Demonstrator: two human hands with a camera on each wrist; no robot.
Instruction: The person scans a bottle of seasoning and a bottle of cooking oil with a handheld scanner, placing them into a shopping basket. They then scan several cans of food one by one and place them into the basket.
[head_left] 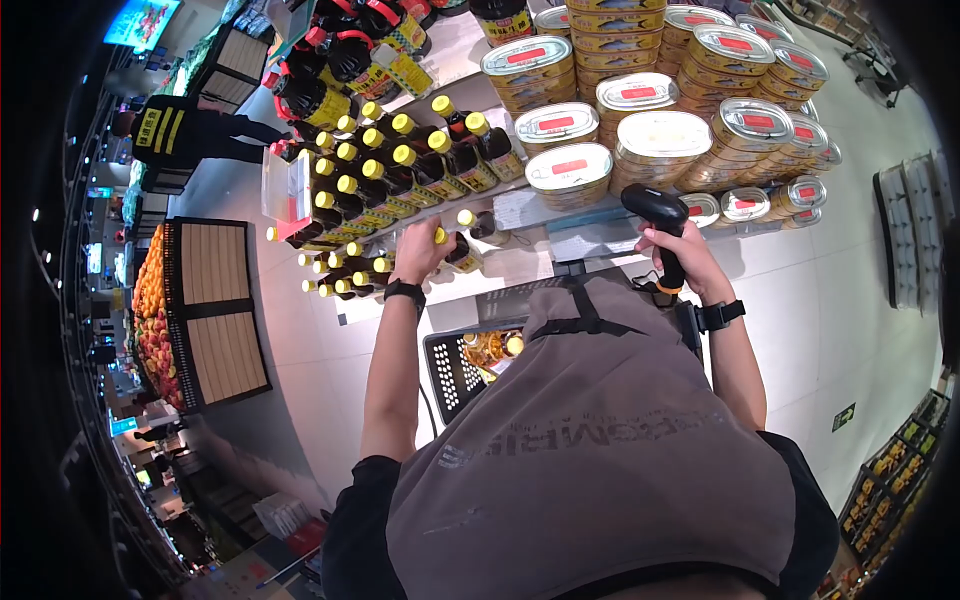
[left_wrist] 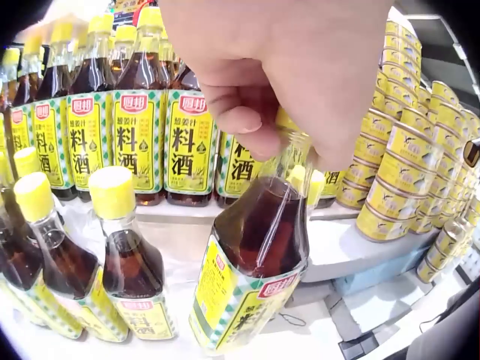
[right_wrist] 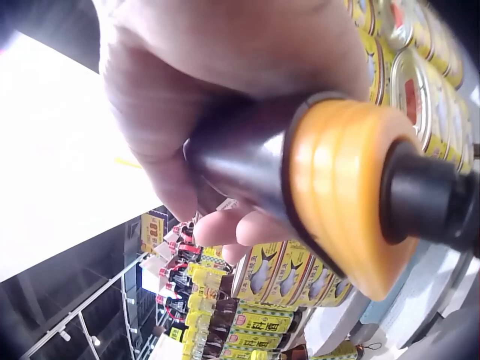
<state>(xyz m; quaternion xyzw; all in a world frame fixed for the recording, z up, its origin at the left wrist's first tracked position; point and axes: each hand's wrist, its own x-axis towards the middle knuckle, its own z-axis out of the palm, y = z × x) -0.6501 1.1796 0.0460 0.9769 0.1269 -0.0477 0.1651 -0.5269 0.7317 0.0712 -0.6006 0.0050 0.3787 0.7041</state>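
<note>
My left hand [head_left: 420,250] pinches the neck of a dark cooking wine bottle [left_wrist: 259,232] with a yellow-and-green label. In the left wrist view the bottle leans slightly, its cap mostly covered by the fingers. Beside it on the lower ledge stand more bottles of the same kind, one with a yellow cap [left_wrist: 112,193] closest. My right hand [head_left: 692,262] grips the handle of a black barcode scanner [head_left: 655,207], whose head points up and left. An orange ring [right_wrist: 345,187] circles the base of that handle, where a black cable end comes out.
Rows of yellow-capped bottles [head_left: 375,168] fill the shelf at left. Stacked oval fish cans [head_left: 568,170] stand at centre and right. A black basket [head_left: 450,375] holding a bottle of oil sits below, partly behind the apron. A person in dark clothes [head_left: 185,130] stands far left.
</note>
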